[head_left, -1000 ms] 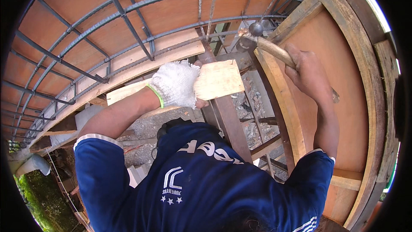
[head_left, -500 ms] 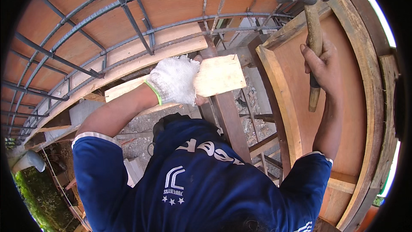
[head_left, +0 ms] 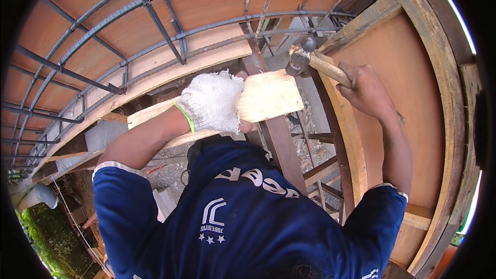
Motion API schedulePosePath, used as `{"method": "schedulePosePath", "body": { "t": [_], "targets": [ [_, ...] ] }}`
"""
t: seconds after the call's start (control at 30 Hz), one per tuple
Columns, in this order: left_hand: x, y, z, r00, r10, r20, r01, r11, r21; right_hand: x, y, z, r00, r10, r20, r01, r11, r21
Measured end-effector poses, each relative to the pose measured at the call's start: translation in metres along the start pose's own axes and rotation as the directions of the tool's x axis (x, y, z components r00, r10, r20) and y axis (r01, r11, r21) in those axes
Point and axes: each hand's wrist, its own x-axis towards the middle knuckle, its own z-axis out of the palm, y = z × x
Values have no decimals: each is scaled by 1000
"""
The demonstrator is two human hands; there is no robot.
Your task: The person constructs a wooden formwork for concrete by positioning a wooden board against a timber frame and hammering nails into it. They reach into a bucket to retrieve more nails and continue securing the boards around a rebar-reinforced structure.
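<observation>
Both arms [head_left: 397, 150] bend at the elbow; the gloved left grip [head_left: 213, 102] curls back-up, the bare right grip [head_left: 366, 91] clenches.

"What colours do we have at six o'clock?"

"We see a navy-blue shirt [head_left: 263, 222] with white lettering, three white stars and white cuffs."

"And at ten o'clock, near the middle?"

"There we find an off-white glove [head_left: 212, 101], smudged grey and edged in lime green. Toward one o'clock we have a pale yellow board [head_left: 271, 95] streaked with grain, then a hammer [head_left: 328, 68], dark grey at the head and tan along the handle."

"At eleven we spot grey bars [head_left: 146, 2] crossing in a grid over orange-brown sheets [head_left: 206, 11]."

"At three, an orange-brown panel [head_left: 403, 113]; at eight, green plants [head_left: 32, 231]."
</observation>
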Motion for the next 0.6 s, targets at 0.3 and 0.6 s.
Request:
{"method": "schedulePosePath", "body": {
  "t": [0.3,0.6],
  "targets": [
    [-14,12,1,999,-36,-13,36,999,-23,-12,8,56,932,-83,-353,31,988,-151],
    [-16,29,5,997,52,61,-53,998,23,-22,10,42,948,-1,-317,125,920,371]
  ]
}}
